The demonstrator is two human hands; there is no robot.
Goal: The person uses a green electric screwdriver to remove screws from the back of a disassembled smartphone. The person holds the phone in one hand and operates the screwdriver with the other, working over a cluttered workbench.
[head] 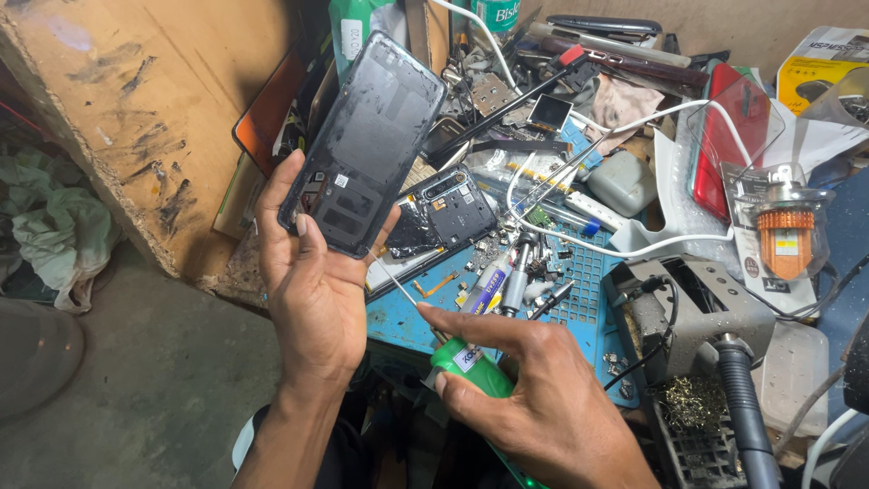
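Observation:
My left hand (312,272) holds up a dark grey phone back cover (367,140), inner side facing me, tilted to the right. My right hand (534,389) is shut on a green glue tube (472,364) with a thin metal needle tip (398,282) that points up towards the lower edge of the cover. Whether the tip touches the cover I cannot tell. Just behind the cover an opened phone body (448,213) lies on the blue work mat (579,272).
The bench is crowded: white cables (634,249), a red phone (729,136), an orange bulb in clear packaging (786,237), a soldering stand with brass wool (692,362), tubes and tools. A brown board (154,109) stands at the left, above a grey floor (154,380).

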